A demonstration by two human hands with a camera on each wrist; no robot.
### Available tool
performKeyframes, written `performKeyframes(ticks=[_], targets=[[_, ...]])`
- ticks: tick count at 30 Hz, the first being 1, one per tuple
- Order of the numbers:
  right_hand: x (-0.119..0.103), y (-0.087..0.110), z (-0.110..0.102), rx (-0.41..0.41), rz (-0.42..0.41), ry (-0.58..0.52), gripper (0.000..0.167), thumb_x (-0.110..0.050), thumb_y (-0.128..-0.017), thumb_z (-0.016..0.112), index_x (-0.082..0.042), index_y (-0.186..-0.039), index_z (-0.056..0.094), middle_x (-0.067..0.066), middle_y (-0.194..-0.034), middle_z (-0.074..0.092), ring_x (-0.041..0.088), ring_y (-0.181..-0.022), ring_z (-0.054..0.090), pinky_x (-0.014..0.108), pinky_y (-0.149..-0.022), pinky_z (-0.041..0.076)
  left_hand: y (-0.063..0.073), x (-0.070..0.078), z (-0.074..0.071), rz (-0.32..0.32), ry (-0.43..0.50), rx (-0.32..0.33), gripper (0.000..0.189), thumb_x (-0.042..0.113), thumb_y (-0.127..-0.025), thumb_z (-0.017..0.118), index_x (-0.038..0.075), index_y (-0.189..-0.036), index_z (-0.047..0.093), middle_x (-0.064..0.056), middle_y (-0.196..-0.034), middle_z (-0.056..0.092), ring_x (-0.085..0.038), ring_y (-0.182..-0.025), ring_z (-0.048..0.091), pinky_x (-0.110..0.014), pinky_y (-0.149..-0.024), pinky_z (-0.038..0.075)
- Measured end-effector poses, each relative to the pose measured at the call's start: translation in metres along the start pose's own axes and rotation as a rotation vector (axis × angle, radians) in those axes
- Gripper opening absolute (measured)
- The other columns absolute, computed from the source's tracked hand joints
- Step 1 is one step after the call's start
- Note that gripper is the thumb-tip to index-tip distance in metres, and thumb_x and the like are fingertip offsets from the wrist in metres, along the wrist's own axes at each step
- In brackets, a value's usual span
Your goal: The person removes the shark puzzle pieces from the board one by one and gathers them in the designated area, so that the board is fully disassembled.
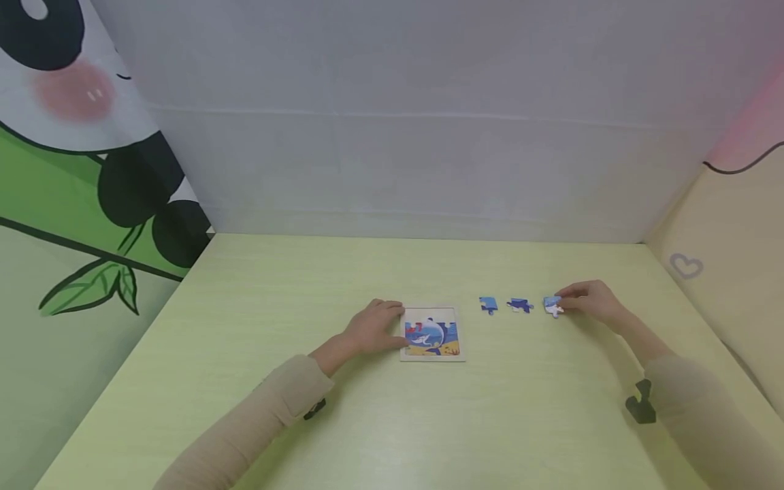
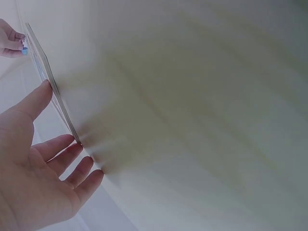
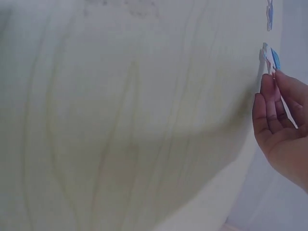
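Observation:
A small square jigsaw board (image 1: 432, 360) with a pale frame lies on the table, its picture a blue and white dolphin over yellow sand; the upper part of the tray shows bare. My left hand (image 1: 375, 328) rests at its left side, thumb on the frame's edge and fingertips by the far left corner, as the left wrist view also shows. Off to the right, my right hand (image 1: 593, 301) pinches a light blue and white puzzle piece (image 1: 550, 305) between thumb and forefinger. In the right wrist view this piece (image 3: 275, 59) tilts up from the fingertips.
Two loose puzzle pieces, one light and dark blue (image 1: 488, 305) and one mostly dark blue (image 1: 520, 305), lie between the board and my right hand. A pale wall (image 1: 429, 177) closes off the table's far edge. Panels with cartoon drawings stand at both sides.

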State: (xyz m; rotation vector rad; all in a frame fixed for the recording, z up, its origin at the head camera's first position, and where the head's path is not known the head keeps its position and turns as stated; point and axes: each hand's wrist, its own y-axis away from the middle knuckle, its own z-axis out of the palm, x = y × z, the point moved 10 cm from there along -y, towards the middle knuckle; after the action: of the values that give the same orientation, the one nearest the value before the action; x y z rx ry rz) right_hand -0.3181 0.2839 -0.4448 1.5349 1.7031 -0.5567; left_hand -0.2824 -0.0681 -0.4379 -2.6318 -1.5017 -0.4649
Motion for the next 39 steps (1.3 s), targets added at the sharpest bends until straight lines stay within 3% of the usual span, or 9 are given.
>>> performKeyframes(ticks=[3,13,30,39], targets=[[0.0037,-0.0014,0.0016,-0.011,0.016,-0.023,0.036,-0.008,-0.087,0.059,0.017,-0.112,0.053,0.024,-0.101,0.063,0.006,-0.072,0.061,0.021,-0.065,0.052,-0.0004,0.0000,-0.0001,0.003,0.002,-0.001,0.066,0.041,-0.077,0.068,0.003,-0.128,0.050,-0.011,-0.134,0.047,-0.028,-0.121,0.041,-0.039,-0.099,0.037],[0.0070,-0.0043,0.0021,-0.009,0.018,0.060,0.036,-0.012,-0.086,0.061,0.014,-0.110,0.056,0.012,-0.090,0.065,0.010,-0.067,0.052,0.021,-0.057,0.046,-0.0008,-0.0024,0.0020,-0.002,-0.001,-0.004,0.068,0.043,-0.076,0.069,0.004,-0.128,0.049,-0.010,-0.134,0.046,-0.027,-0.122,0.040,-0.039,-0.100,0.036],[0.0073,-0.0052,0.0026,-0.022,0.034,0.088,0.037,-0.016,-0.086,0.061,0.012,-0.110,0.057,0.021,-0.101,0.061,0.013,-0.074,0.050,0.021,-0.060,0.046,0.0024,0.0011,-0.0030,-0.006,0.015,-0.005,0.066,0.041,-0.076,0.069,0.003,-0.127,0.050,-0.011,-0.133,0.047,-0.028,-0.121,0.041,-0.039,-0.100,0.036],[0.0004,-0.0054,0.0019,-0.001,0.016,0.123,0.034,-0.014,-0.085,0.061,0.011,-0.109,0.058,0.019,-0.099,0.062,0.013,-0.075,0.053,0.022,-0.062,0.046,0.0033,0.0023,-0.0035,-0.015,0.016,-0.019,0.066,0.041,-0.077,0.068,0.003,-0.128,0.049,-0.011,-0.134,0.046,-0.028,-0.122,0.040,-0.039,-0.101,0.035]])
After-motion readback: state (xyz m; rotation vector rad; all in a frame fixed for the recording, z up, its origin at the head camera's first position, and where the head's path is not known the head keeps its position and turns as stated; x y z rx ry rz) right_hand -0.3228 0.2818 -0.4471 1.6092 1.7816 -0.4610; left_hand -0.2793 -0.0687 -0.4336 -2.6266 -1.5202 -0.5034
